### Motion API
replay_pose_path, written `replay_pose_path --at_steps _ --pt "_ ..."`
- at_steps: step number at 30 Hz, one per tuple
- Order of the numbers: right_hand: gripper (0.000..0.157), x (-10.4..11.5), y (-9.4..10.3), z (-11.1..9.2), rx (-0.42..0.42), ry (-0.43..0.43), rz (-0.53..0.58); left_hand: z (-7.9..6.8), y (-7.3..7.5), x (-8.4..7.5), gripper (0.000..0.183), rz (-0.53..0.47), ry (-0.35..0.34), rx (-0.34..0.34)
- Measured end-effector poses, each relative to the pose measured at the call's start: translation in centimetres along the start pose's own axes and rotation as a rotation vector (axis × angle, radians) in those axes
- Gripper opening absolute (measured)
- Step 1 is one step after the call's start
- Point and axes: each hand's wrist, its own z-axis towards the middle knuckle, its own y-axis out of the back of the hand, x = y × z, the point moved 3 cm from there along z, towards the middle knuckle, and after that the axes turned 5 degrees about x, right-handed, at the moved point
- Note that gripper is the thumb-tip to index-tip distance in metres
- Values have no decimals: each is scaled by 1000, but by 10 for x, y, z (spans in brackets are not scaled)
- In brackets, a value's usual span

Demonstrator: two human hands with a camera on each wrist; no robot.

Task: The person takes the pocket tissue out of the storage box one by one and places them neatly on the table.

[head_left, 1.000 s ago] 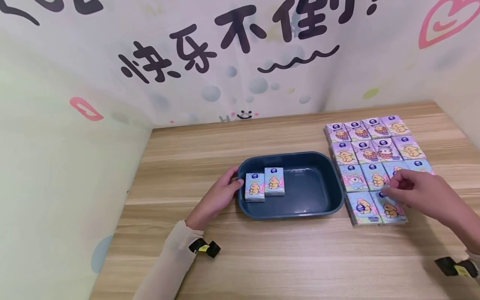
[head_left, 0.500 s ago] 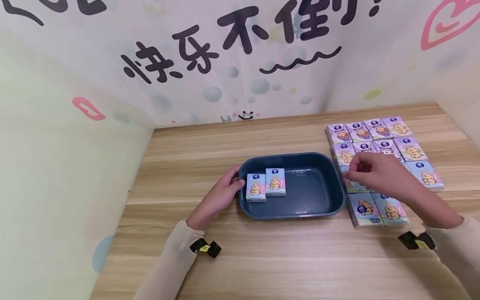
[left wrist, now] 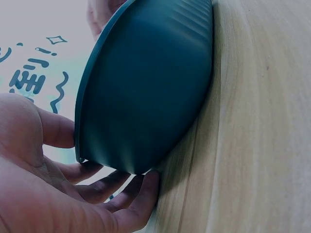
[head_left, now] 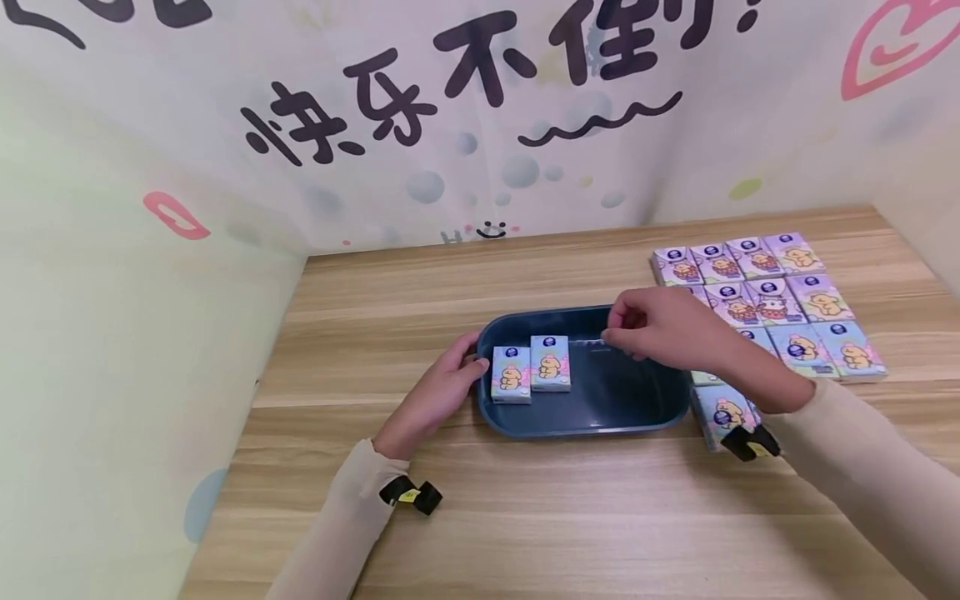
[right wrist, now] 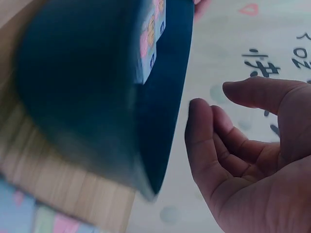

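Note:
A dark blue plastic basin (head_left: pixel 607 408) stands on the wooden table, and two light-blue pocket tissue packs (head_left: pixel 551 364) lie side by side at its left end. My left hand (head_left: pixel 446 392) grips that end: thumb over the rim, fingers against the outer wall, as the left wrist view of the basin (left wrist: pixel 146 87) shows. Over the right half of the basin hovers my right hand (head_left: pixel 663 329), its fingers loosely bent. In the right wrist view, a gap shows between the thumb and fingertips of the right hand (right wrist: pixel 243 155), with nothing in it.
To the right of the basin, several pocket tissue packs (head_left: pixel 825 300) lie in tight rows, purple at the back and blue in front. My right forearm covers part of the front rows. A printed white wall sheet (head_left: pixel 360 208) hangs behind the table (head_left: pixel 525 517).
My right hand has moved left from over the front blue packs to above the basin, carrying nothing. My left hand and the two packs in the basin have stayed put.

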Motion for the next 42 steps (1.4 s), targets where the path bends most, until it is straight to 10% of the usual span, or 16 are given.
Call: replay_pose_path --at_steps 17,29,42 --pt "33 21 -44 48 412 -95 -140 1 1 1 51 -11 9 -5" --pt "31 25 -46 51 285 -76 14 0 1 0 52 2 8 -9" --pt "42 32 -52 52 339 -57 91 -1 0 -1 51 4 12 -5"
